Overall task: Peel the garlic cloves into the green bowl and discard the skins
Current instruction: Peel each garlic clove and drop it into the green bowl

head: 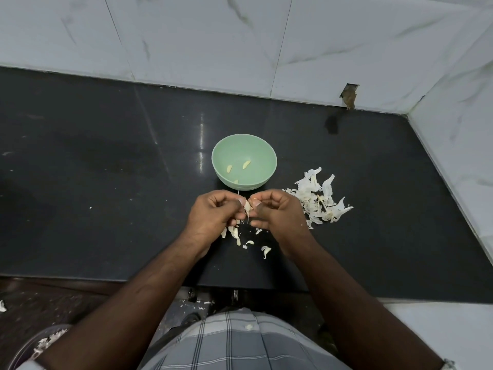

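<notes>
A green bowl (262,153) stands on the black counter with three peeled cloves (246,164) inside. Just in front of it, my left hand (213,213) and my right hand (277,214) meet over the counter, and both pinch one small garlic clove (247,207) between thumbs and fingertips. A thin strand of skin hangs down from it. More cloves (233,232) lie on the counter under my left hand, partly hidden by it. Small scraps of skin (266,251) are scattered below my hands.
A heap of white garlic skins (320,201) lies to the right of my right hand. The black counter (106,169) ends at a tiled wall behind and on the right. At the bottom left, a round container (45,343) on the floor holds skins.
</notes>
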